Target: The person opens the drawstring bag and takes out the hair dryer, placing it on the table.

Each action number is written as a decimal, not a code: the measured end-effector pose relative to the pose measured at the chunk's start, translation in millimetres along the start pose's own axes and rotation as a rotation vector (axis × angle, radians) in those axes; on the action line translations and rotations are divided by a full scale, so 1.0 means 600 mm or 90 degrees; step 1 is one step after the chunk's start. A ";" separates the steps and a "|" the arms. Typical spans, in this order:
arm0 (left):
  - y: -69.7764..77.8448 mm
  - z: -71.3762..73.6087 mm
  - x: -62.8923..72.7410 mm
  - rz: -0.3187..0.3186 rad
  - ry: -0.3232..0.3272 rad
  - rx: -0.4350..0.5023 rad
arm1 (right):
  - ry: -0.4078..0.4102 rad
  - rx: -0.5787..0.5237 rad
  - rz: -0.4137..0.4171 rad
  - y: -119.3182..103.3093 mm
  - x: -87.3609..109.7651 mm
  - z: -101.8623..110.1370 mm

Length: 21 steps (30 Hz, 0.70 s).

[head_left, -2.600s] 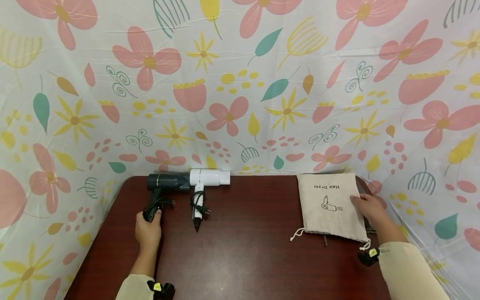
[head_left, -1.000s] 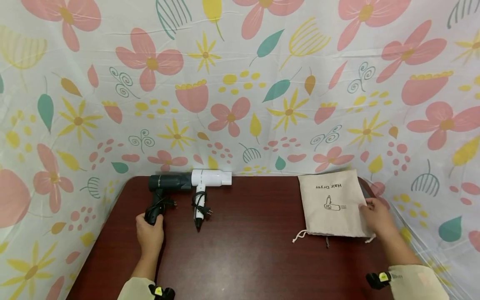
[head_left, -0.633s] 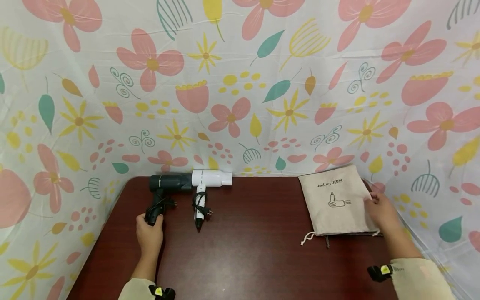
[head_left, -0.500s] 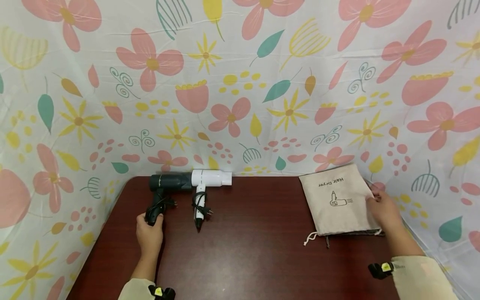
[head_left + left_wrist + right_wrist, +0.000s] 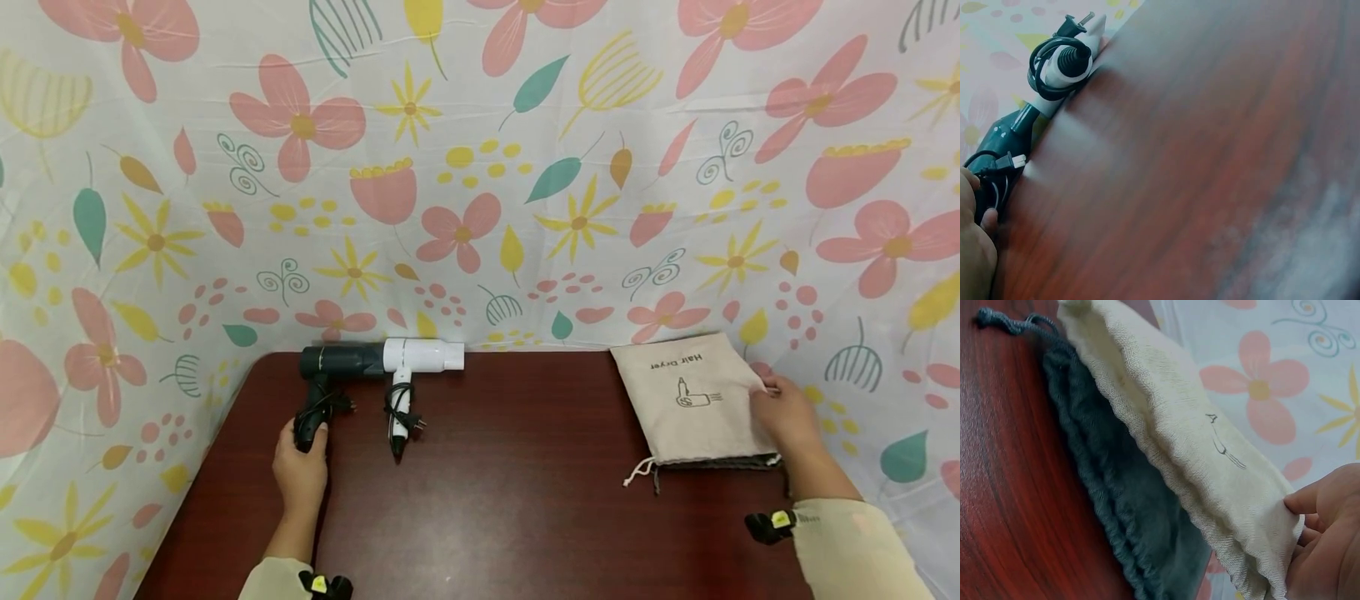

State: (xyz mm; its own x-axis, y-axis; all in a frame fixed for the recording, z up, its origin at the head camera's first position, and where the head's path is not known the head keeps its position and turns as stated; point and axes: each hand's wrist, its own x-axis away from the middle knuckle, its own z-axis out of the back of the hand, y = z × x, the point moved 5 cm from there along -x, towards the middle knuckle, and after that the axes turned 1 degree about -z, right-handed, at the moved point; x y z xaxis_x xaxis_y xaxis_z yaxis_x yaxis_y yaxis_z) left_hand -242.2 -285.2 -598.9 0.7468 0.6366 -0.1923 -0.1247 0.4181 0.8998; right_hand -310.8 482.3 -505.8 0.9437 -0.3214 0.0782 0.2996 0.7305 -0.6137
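Note:
At the table's left, my left hand (image 5: 300, 479) grips the handle of a black hair dryer (image 5: 341, 362) with its cord wound round it. A white hair dryer (image 5: 423, 356), also cord-wrapped, lies touching its nozzle end. My right hand (image 5: 789, 425) pinches the right edge of a beige drawstring bag (image 5: 693, 425) printed "Hair Dryer". Seen from the right wrist, the beige bag's gathered mouth gapes a little. Under it lies a dark grey-green drawstring bag (image 5: 1129, 494), mostly hidden in the head view.
The dark red wooden table (image 5: 480, 500) runs between the hair dryers and the bags. A flower-printed cloth (image 5: 480, 167) hangs right behind the table's back edge and round both sides.
My right hand has drawn the beige bag to the right, turning it slightly and showing more of the dark bag's edge. My left hand stays on the black hair dryer.

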 end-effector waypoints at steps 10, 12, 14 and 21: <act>0.003 0.001 0.003 -0.010 0.003 -0.007 | -0.016 0.011 -0.052 0.028 -0.003 -0.004; 0.004 0.001 0.004 -0.013 0.001 -0.008 | -0.014 0.016 -0.057 0.036 -0.007 -0.008; 0.005 0.001 0.004 -0.016 -0.001 -0.006 | -0.012 0.015 -0.061 0.044 -0.012 -0.012; 0.006 -0.002 0.004 -0.022 -0.023 0.010 | -0.023 0.011 -0.041 0.066 -0.029 -0.026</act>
State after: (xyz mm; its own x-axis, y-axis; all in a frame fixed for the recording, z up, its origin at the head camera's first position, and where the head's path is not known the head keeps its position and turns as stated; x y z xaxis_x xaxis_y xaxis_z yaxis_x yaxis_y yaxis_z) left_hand -241.8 -281.3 -596.5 0.7739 0.5975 -0.2099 -0.0877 0.4293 0.8989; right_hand -317.7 507.3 -543.5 0.9270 -0.3457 0.1452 0.3613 0.7200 -0.5924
